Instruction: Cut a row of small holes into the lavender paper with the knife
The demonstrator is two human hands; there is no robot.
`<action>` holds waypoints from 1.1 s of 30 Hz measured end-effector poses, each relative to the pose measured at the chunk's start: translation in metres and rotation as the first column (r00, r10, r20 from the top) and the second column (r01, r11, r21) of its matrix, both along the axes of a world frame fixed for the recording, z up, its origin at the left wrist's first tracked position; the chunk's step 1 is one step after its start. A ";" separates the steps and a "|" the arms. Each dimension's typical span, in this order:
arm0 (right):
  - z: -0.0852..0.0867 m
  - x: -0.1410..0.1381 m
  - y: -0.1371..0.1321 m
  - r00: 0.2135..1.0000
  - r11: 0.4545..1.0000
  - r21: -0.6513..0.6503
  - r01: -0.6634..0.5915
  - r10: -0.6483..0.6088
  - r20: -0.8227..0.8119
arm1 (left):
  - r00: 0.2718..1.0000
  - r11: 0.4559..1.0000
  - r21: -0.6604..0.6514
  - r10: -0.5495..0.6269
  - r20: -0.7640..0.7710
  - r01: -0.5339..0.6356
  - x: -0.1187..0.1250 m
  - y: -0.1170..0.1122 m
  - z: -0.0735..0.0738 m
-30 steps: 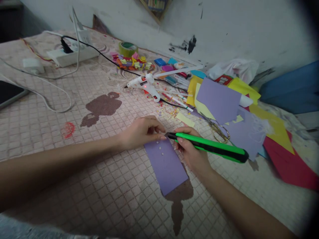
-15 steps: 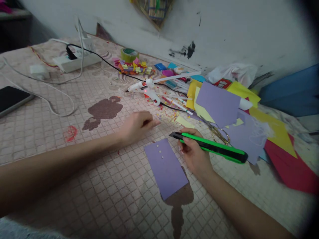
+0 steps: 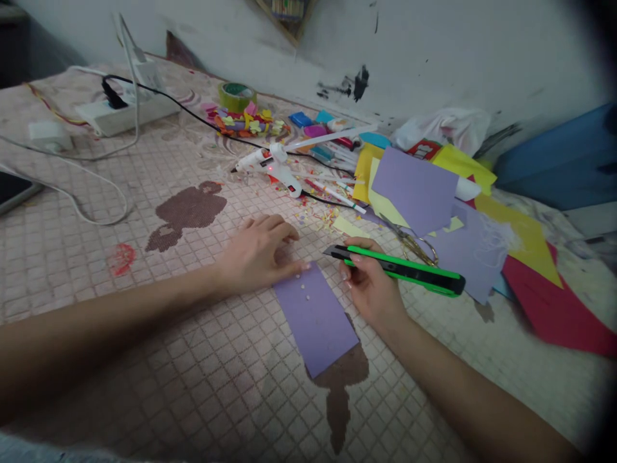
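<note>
A purple sheet of paper (image 3: 321,328) lies on the patterned tablecloth, with three small pale dots or holes near its far end. My left hand (image 3: 258,254) rests palm down at that end, thumb stretched over the paper's far edge and the fingers on the cloth, holding nothing. Above the table, right of the sheet, my right hand (image 3: 373,283) grips a green and black utility knife (image 3: 405,269). Its blade is out and points left toward my left hand, apart from the paper.
A white glue gun (image 3: 270,168) with its light on lies ahead among scraps. Scissors (image 3: 412,244) and coloured sheets (image 3: 417,186) are at right. Tape (image 3: 237,96), foam pieces and a power strip (image 3: 130,112) stand at the back; a phone (image 3: 17,191) is at left.
My left hand has come down, its thumb now on the paper's far edge. My right hand still holds the knife in much the same place. The view has shifted slightly.
</note>
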State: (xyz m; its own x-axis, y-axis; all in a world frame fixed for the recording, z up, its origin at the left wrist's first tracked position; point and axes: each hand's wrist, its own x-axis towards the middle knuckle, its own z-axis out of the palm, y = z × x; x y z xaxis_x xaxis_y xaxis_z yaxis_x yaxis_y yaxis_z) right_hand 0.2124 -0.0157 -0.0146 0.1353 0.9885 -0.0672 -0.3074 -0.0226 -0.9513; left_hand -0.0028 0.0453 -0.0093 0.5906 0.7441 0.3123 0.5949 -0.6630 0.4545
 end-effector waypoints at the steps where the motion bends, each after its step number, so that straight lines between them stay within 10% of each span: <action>1: 0.001 0.000 0.000 1.000 1.000 -0.008 -0.006 0.006 -0.011 | 0.999 0.999 0.051 0.008 -0.038 -0.006 0.001 -0.002 0.000; 9: 0.005 0.001 0.002 0.999 0.999 -0.041 0.008 -0.010 -0.045 | 0.991 0.995 0.015 -0.095 0.089 0.094 -0.005 0.000 -0.001; 16: 0.007 0.003 0.000 0.998 0.999 -0.030 -0.026 0.024 -0.058 | 0.855 0.856 -0.007 -0.517 0.054 0.518 -0.012 -0.018 0.001; 33: 0.001 0.034 -0.083 0.920 0.993 -0.002 -0.122 0.113 0.375 | 0.920 0.921 -0.023 -0.387 0.054 0.389 -0.025 -0.003 -0.003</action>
